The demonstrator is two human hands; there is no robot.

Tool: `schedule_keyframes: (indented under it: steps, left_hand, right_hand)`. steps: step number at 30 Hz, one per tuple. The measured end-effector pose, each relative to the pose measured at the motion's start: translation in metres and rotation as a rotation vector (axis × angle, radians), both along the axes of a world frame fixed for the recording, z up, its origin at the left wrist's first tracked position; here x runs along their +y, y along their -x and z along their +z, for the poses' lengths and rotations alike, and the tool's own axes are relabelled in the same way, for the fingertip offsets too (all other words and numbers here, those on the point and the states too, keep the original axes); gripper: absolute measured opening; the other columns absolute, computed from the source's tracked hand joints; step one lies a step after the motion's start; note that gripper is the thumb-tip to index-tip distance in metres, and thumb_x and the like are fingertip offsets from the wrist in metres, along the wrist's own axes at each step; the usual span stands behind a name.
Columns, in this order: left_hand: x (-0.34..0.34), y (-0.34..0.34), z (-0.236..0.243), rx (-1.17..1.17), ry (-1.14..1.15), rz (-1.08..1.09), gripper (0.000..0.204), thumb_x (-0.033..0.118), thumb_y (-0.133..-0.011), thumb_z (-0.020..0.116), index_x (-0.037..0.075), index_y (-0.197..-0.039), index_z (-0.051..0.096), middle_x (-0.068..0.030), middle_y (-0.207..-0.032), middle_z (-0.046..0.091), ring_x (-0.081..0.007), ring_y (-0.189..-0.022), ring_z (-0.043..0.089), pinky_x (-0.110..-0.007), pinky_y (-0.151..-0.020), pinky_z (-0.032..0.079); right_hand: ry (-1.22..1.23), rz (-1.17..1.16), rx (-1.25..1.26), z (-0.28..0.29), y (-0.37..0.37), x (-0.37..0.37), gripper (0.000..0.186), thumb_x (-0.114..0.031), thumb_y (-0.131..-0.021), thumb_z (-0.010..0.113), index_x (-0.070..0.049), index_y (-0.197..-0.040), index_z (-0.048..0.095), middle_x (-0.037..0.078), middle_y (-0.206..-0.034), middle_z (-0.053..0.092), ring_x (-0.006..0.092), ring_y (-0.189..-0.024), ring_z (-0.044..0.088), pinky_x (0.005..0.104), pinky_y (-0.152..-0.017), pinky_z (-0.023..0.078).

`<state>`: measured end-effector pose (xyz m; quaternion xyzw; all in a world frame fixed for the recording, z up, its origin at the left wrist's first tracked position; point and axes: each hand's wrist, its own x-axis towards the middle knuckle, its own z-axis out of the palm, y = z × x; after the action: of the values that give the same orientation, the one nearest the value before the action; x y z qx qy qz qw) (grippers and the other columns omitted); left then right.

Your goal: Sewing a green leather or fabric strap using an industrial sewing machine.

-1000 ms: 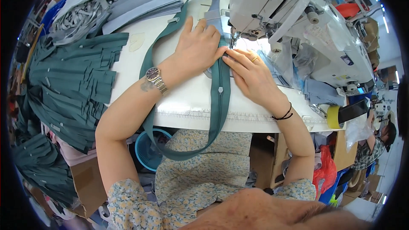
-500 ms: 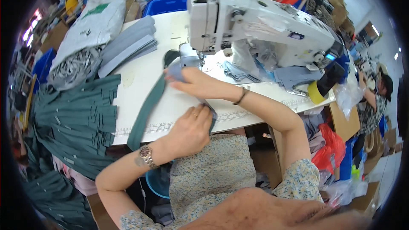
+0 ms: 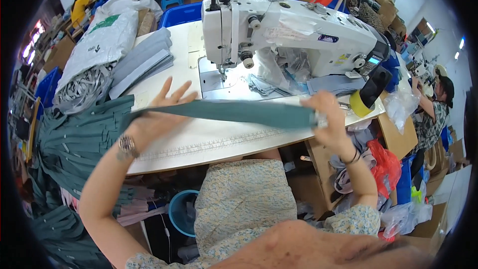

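Note:
A long dark green fabric strip (image 3: pixel 249 113) stretches across the front of the white sewing table (image 3: pixel 172 142), slightly blurred by motion. At its right end, my right hand (image 3: pixel 327 122) is closed on it, with a small pale patch showing by the fingers. My left hand (image 3: pixel 162 109) has its fingers spread, and the strip lies across it, hanging over toward the wrist. Behind the strip stands a white sewing machine (image 3: pixel 294 25); its needle and presser foot (image 3: pixel 222 72) have no cloth under them.
Many green strips (image 3: pixel 82 142) hang off the table's left side. Grey-blue fabric pieces (image 3: pixel 144 62) lie beside a white sack (image 3: pixel 104 40). More grey pieces sit under the machine arm. A yellow tape roll (image 3: pixel 362 103) is at the right; a blue bucket (image 3: pixel 181 214) stands below.
My right hand has moved right from beside the needle, drawing the strip out sideways. My left hand has shifted left and up, its fingers now spread.

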<state>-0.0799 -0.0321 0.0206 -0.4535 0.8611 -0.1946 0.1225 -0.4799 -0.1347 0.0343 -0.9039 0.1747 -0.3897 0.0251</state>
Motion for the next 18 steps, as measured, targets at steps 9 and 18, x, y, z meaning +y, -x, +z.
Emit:
schedule_keyframes:
  steps: [9,18]
  left_hand:
    - [-0.012,0.040,-0.023,0.279,0.100,-0.049,0.056,0.008,-0.082,0.060,0.011,-0.137,0.053,-0.0136,-0.132,0.055,-0.0309,-0.118,0.055,-0.040,-0.104,0.044]
    - [-0.005,0.061,-0.019,0.553,0.051,0.018,0.049,0.021,-0.084,0.067,0.003,-0.128,0.058,-0.0184,-0.133,0.057,-0.0359,-0.122,0.055,-0.045,-0.103,0.045]
  right_hand:
    - [0.124,0.720,0.553,-0.090,-0.014,0.105,0.028,-0.014,-0.082,0.063,-0.005,-0.108,0.066,0.007,-0.098,0.062,0.0202,-0.099,0.062,0.0448,-0.106,0.045]
    - [0.150,0.557,0.250,-0.038,-0.087,0.010,0.025,-0.012,-0.075,0.070,-0.004,-0.099,0.068,0.007,-0.099,0.063,0.0210,-0.094,0.062,0.0409,-0.098,0.050]
